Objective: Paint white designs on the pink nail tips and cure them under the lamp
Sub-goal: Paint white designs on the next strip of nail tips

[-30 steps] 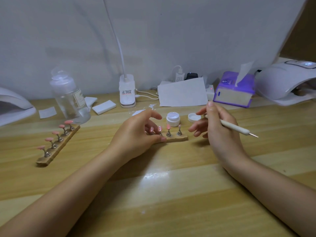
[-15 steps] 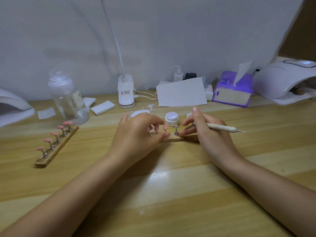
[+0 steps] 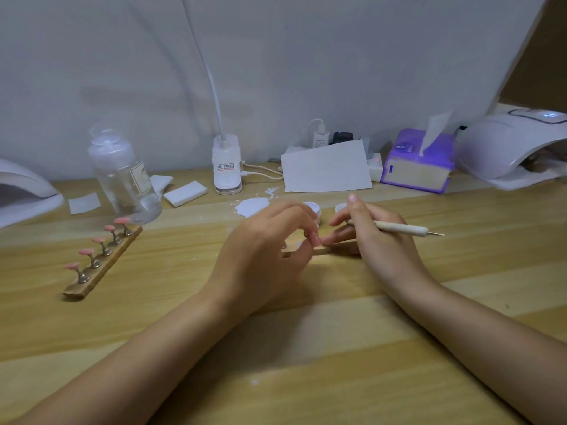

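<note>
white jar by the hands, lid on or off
Off, it seems. The white jar stands mostly hidden behind the left hand, and a loose lid lies just right of it on the table.

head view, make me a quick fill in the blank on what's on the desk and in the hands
1. The wooden strip at the left carries ____ pink nail tips.
2. The dotting pen is held in the ____ hand.
3. The tissue box near the right nail lamp is ____ in colour.
4. The left hand curls over a nail stand that lies on the ____ desk.

Missing words: five; right; purple; wooden
</note>
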`<action>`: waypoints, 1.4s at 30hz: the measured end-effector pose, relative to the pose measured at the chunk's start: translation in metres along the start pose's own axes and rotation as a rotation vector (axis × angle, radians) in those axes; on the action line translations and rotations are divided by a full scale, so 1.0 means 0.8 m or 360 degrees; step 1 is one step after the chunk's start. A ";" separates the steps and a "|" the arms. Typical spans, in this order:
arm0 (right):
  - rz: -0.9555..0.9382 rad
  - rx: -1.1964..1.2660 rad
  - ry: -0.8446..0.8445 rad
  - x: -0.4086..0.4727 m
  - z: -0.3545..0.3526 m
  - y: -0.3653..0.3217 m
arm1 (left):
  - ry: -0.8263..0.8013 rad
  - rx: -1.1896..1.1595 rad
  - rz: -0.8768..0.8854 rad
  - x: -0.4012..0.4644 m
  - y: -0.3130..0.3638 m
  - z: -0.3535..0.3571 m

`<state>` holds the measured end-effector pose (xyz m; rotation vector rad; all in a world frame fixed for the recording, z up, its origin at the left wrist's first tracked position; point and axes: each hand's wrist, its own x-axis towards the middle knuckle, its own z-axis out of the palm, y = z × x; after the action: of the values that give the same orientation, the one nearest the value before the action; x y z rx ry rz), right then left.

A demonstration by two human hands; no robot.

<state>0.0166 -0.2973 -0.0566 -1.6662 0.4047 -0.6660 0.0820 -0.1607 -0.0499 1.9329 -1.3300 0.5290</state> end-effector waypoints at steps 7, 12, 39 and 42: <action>0.0025 0.0056 0.0188 0.002 -0.007 0.002 | -0.0261 -0.0853 -0.0399 -0.018 0.010 0.011; -0.0080 0.0064 0.0265 0.007 -0.009 0.005 | -0.0268 -0.0996 -0.0540 -0.015 0.005 0.009; -0.0525 -0.0596 0.0300 0.086 0.041 0.027 | -0.0307 -0.0986 -0.0744 -0.013 0.008 0.007; -0.0538 -0.0630 0.0300 0.086 0.040 0.027 | -0.0315 -0.0961 -0.0712 -0.014 0.008 0.006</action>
<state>0.0920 -0.3185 -0.0669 -2.0803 0.4114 -1.0506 0.0714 -0.1591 -0.0587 1.7058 -0.9692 -0.2672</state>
